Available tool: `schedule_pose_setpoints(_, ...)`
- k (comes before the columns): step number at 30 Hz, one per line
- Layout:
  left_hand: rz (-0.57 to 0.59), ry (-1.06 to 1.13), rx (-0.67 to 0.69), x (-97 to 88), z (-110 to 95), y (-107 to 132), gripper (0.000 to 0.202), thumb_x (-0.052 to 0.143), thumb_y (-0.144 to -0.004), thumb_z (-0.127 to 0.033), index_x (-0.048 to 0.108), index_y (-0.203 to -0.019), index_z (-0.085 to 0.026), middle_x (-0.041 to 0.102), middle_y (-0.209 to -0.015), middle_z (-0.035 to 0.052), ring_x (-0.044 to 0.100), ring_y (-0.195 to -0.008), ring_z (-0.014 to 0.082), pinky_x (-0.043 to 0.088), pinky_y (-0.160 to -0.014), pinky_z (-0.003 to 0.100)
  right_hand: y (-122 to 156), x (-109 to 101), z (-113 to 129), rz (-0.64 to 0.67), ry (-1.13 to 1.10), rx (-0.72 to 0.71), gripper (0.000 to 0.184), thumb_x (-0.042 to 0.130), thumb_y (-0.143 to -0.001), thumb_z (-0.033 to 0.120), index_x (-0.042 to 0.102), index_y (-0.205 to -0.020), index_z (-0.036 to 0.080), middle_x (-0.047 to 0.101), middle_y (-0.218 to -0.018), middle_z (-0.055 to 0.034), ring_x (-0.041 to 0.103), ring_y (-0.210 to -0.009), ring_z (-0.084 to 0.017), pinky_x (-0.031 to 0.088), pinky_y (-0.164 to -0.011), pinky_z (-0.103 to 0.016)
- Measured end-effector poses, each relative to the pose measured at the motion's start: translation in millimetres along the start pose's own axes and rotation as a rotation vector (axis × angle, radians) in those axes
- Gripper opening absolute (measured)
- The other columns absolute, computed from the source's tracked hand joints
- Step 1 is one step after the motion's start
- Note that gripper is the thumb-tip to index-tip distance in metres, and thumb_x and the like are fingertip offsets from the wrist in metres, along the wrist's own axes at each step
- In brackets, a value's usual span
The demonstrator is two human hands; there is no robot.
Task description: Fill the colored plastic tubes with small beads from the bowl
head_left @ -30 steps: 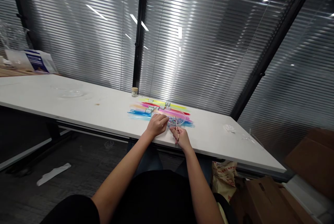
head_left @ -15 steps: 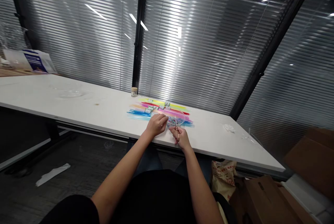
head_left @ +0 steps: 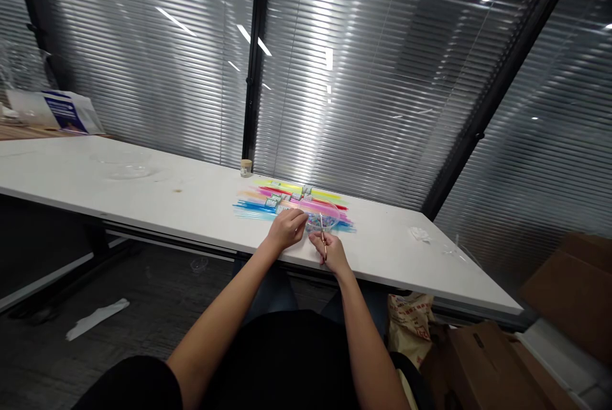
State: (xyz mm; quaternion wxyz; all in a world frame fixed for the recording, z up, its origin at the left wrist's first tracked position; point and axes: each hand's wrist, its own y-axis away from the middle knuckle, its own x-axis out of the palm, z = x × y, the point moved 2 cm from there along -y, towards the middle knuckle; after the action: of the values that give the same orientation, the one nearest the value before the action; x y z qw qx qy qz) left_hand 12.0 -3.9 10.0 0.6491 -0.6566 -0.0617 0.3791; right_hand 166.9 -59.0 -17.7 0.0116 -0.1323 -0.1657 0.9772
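My right hand (head_left: 331, 250) is closed round a pair of scissors (head_left: 324, 239), whose blades point away from me over a clear round bowl (head_left: 337, 219). Small bluish and purple bits (head_left: 321, 221) lie inside the bowl. At the bowl's left rim my left hand (head_left: 288, 229) is closed, fingertips pinched together; what they hold is too small to make out. Behind and beside the bowl lie bundles of thin coloured strips, among them blue strips (head_left: 253, 206), red strips (head_left: 272, 190) and yellow strips (head_left: 329, 195), several with printed paper labels (head_left: 273, 201).
The white table (head_left: 201, 212) runs along a window with blinds. A small jar with a wooden-looking lid (head_left: 245, 168) stands at its back edge. Crumpled white tissue (head_left: 419, 234) lies to the right, a clear plastic dish (head_left: 127, 171) to the left. Cardboard boxes (head_left: 497, 365) sit below right.
The scissors in my right hand have turned very slightly. My left hand stays in nearly the same place beside the bowl.
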Motion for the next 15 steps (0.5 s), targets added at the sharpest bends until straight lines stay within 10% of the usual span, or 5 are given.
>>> schedule_pose_setpoints(15, -0.03, 0.086, 0.053, 4.4, 0.3, 3.2, 0.02, 0.049, -0.086, -0.012, 0.065, -0.098, -0.017, 0.067, -0.087, 0.0092, 0.062, -0.078, 0.0186, 0.05, -0.069, 0.031, -0.8, 1.0, 0.3, 0.014, -0.007, -0.007, 0.044, 0.063, -0.077, 0.059, 0.067, -0.085, 0.016, 0.046, -0.046, 0.0049, 0.039, -0.033, -0.011, 0.029, -0.038, -0.024)
